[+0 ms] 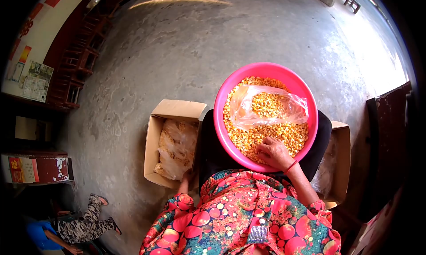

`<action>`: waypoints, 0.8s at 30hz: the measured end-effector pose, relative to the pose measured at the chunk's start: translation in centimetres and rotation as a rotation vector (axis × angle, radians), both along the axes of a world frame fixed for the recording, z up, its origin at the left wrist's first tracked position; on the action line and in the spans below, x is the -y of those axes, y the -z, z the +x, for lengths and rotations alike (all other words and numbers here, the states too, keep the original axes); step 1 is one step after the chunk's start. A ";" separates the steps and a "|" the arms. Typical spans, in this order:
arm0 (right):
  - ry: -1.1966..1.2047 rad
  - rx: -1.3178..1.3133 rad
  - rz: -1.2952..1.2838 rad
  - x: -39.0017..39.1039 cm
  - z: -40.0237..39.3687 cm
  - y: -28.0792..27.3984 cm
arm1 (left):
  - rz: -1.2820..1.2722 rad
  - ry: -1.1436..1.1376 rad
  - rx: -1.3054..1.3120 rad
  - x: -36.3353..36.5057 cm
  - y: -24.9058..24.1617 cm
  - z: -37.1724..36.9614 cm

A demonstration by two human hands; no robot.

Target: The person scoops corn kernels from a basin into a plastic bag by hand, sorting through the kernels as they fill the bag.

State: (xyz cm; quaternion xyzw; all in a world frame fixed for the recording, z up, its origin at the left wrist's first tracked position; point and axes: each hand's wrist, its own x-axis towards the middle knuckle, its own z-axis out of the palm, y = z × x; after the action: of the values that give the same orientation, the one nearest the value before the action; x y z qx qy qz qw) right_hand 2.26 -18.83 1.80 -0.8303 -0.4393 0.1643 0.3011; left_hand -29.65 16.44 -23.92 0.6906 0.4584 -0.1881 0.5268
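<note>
A pink plastic basin (225,142) rests on my lap, full of loose yellow corn kernels (242,142). My right hand (273,153), with a red cord at the wrist, dips into the kernels near the basin's front rim. Its fingers are curled together among them. A clear plastic bag (242,106), holding some kernels, lies on the corn in the basin. My left hand (186,178) reaches down at the near right corner of a cardboard box (175,107), its fingers hidden. Corn cobs (167,142) in clear plastic bags fill that box.
A second open cardboard box (341,159) with clear plastic inside stands to my right. Wooden chairs (82,60) line the left wall. At lower left is a person in camouflage trousers (84,224). Dark furniture (390,135) stands at the right. The floor (146,51) is grey concrete.
</note>
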 end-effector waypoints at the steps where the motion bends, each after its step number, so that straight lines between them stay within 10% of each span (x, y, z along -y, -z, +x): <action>1: -0.003 0.000 0.001 0.0 0.1 0.1 | 0.001 -0.003 0.000 0.1 -0.4 0.0; 4: -0.044 -0.028 0.001 -0.1 0.1 0.6 | -0.018 -0.050 0.101 0.9 -3.6 0.3; 6: 0.020 -0.027 -0.071 -0.2 -0.1 0.7 | -0.161 -0.562 0.021 2.1 -9.5 1.8; 11: 0.193 -0.051 0.081 -0.2 0.4 1.2 | 0.220 -0.790 0.093 -2.1 -5.3 -4.4; 15: 0.653 -1.314 0.627 0.4 1.0 -0.3 | 0.327 -0.869 0.012 -4.1 -4.8 -7.5; 18: 0.920 -1.392 0.710 0.2 1.2 -1.0 | 0.233 -0.864 -0.079 -5.3 -4.6 -7.9; 24: 0.672 -1.639 0.847 0.7 1.2 -1.0 | 0.021 -0.700 -0.169 -3.3 -6.8 -6.2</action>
State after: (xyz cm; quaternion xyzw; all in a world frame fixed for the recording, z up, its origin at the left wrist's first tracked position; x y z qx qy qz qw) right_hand 3.44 -19.52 2.80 -0.3642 0.1423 0.4242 0.8168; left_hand -35.87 19.70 -17.09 0.4792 0.7108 -0.0481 0.5127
